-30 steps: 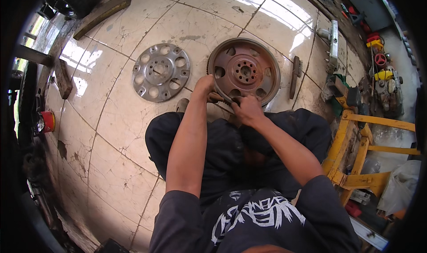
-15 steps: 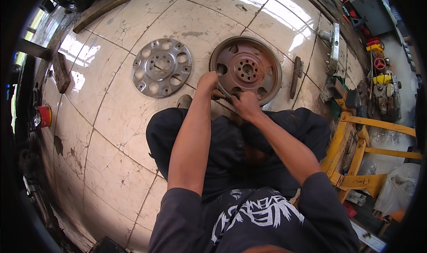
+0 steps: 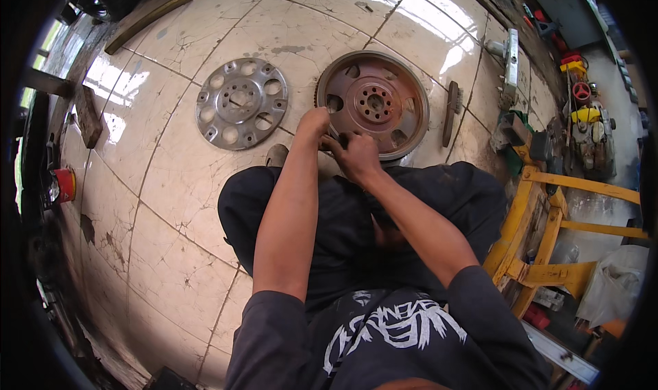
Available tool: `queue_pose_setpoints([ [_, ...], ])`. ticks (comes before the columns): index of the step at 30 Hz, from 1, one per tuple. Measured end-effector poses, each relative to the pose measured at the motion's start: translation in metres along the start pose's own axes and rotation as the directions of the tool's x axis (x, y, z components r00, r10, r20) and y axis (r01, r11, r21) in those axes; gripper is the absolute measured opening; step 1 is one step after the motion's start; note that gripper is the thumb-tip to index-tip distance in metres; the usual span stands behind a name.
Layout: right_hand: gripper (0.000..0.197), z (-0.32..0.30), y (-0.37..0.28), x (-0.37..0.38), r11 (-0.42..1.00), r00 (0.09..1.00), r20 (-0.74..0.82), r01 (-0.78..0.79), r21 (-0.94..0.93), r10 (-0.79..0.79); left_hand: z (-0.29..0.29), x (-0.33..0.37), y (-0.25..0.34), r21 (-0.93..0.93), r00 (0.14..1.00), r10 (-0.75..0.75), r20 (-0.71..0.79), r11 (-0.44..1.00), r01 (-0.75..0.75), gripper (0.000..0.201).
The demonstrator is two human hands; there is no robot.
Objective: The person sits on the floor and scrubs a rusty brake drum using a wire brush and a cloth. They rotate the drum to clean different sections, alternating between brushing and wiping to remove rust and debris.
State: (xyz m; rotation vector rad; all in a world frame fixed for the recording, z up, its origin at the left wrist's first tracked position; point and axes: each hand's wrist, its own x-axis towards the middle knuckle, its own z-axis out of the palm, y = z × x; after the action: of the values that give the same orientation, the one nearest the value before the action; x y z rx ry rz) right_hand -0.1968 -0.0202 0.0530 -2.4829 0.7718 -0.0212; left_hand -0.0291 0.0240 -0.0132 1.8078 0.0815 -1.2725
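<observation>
A rust-brown flywheel [image 3: 404, 114] with a toothed rim is in front of my knees. My left hand [image 3: 314, 124] is closed at its left rim, the fingers mostly hidden behind the hand. At the lower left rim, my right hand [image 3: 359, 157] is bent inward, close beside the left one. Its fingers curl together, and whatever they may hold is too hidden to make out. Left of the flywheel, a silver flexplate [image 3: 226, 107] with round holes lies flat on the floor, touched by neither hand.
A wooden-handled wire brush [image 3: 450, 114] lies right of the flywheel. Farther right are a metal bar [image 3: 511, 64], a yellow frame [image 3: 579, 188] and yellow-and-red machinery [image 3: 587, 116]. Wooden beams [image 3: 152, 16] and a red can [image 3: 65, 185] stand along the left. Cracked tiles [image 3: 178, 198] cover the floor.
My right hand has shifted left along the flywheel's lower rim, closer to my left hand. The whole scene sits slightly farther left in the picture.
</observation>
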Motion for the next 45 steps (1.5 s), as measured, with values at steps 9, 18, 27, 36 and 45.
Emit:
queue_pose_setpoints([
  [9,0.046,-0.007,-0.039,0.003,0.996,0.989,0.146,-0.006,-0.092,0.019,-0.026,0.037,-0.028,-0.076,0.982,0.095,-0.166,0.991,-0.109,0.064],
  [18,0.046,-0.039,0.057,-0.034,0.949,0.977,0.033,0.212,-0.235,-0.211,-0.005,-0.038,0.004,-0.325,0.995,-0.052,0.089,0.942,0.078,0.082],
  [27,0.040,-0.024,0.043,-0.019,0.971,0.989,0.083,0.139,-0.192,-0.125,0.004,-0.016,-0.007,-0.379,0.995,-0.008,0.097,0.924,0.044,0.075],
  [36,0.039,-0.013,-0.021,0.005,0.992,0.982,0.189,0.050,-0.118,-0.027,-0.040,0.042,-0.033,-0.224,0.992,0.076,0.100,0.973,-0.052,0.077],
  [45,0.030,-0.042,0.032,-0.005,0.862,0.935,0.293,0.308,-0.401,-0.198,-0.033,0.034,-0.031,-0.249,0.995,0.044,0.088,0.968,-0.021,0.081],
])
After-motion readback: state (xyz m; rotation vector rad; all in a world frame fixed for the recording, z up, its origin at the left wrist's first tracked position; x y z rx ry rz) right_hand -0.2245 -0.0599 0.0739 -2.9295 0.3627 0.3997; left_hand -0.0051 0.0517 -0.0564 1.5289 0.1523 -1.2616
